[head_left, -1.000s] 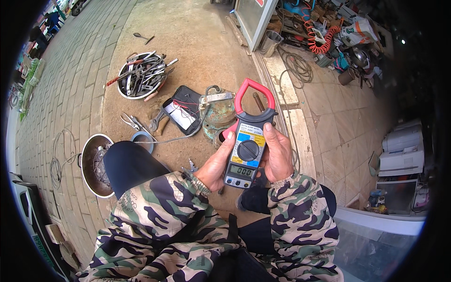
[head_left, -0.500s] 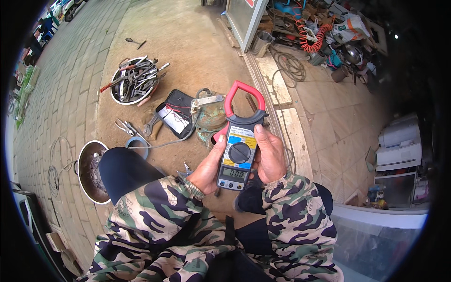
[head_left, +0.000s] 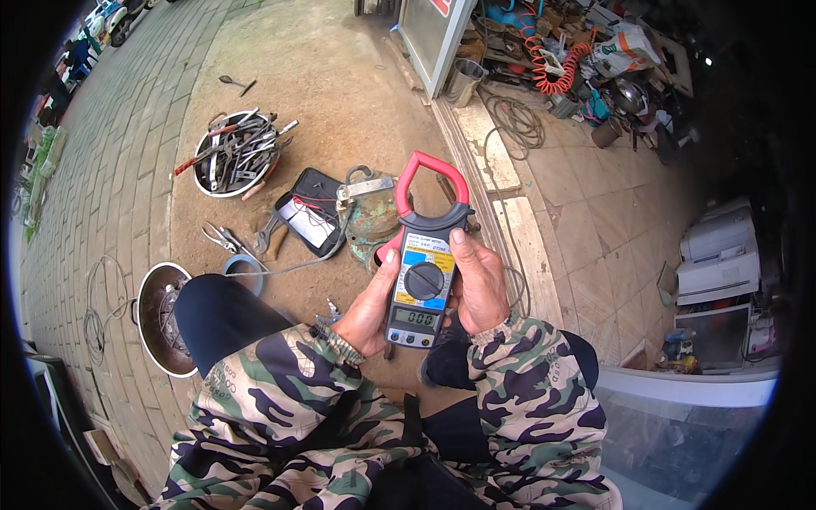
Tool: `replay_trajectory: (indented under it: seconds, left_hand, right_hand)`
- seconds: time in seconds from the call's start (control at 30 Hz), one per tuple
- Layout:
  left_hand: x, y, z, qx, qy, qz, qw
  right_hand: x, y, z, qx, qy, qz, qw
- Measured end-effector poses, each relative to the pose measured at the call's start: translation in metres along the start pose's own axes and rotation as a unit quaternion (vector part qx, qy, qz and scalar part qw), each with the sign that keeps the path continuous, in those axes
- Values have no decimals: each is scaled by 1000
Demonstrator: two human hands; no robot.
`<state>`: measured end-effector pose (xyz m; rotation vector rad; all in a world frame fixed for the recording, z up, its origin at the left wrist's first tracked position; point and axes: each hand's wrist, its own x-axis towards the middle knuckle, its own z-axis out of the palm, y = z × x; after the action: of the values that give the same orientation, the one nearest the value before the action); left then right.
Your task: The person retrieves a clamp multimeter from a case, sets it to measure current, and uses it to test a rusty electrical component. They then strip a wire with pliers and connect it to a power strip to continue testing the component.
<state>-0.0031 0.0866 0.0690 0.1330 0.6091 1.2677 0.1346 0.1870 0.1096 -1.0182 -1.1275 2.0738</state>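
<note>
Clamp meter [head_left: 423, 270]: between both hands.
Left hand [head_left: 367, 313]: half-curled, gripping left edge.
Right hand [head_left: 481, 287]: half-curled, gripping right edge.
Drop hazard: loosened grip could send it against green casing [head_left: 375, 218] beyond.

Soft daylight brightens the ground [head_left: 314, 85] at left and centre, while the upper right darkens around a tiny glint [head_left: 709, 61], and fisheye distortion bends lines near the black rim.
</note>
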Motion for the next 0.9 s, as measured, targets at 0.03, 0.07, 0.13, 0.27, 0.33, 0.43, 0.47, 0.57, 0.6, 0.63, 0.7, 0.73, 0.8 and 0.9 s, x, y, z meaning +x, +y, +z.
replay_trajectory:
  seconds: [0.03,0.07,0.13,0.27,0.33,0.43,0.47,0.57,0.6,0.63,0.7,0.73,0.8,0.9]
  left_hand:
    - [0,0,0,1,-1,0,1000]
    - [0,0,0,1,-1,2,1000]
    - [-1,0,-1,0,-1,5,1000]
    - [1,-1,-7,-4,-24,0,1000]
    - [2,-1,-7,-4,-25,-2,1000]
    - [0,0,-5,4,-4,1,1000]
    - [0,0,-4,10,-1,2,1000]
    - [0,-1,-6,24,-2,-1,1000]
    - [0,-3,-10,27,-10,-7,1000]
    - [0,-3,-13,30,-18,-12,999]
    - [-1,-5,3,48,36,23,998]
    - [0,-5,2,41,32,32,998]
    - [-2,-2,11,25,51,57,997]
    - [2,0,2,20,26,71,997]
  right_hand:
    - [0,0,0,1,-3,1,1000]
    - [0,0,0,1,-2,1,1000]
    - [0,0,1,0,0,2,1000]
    - [2,4,0,-1,9,-5,1000]
    - [2,5,-1,0,11,-6,1000]
    - [3,7,1,8,-1,-9,1000]
    - [3,5,1,9,-3,-7,1000]
    - [3,4,3,-4,-2,-29,1000]
    - [5,7,4,-19,3,-56,998]
    - [7,9,5,-33,7,-83,996]
    - [5,9,1,-149,54,-159,975]
    - [1,9,3,-207,92,-202,953]
    - [-7,2,9,-363,187,-294,865]
    - [-21,-7,15,-535,175,-443,698]
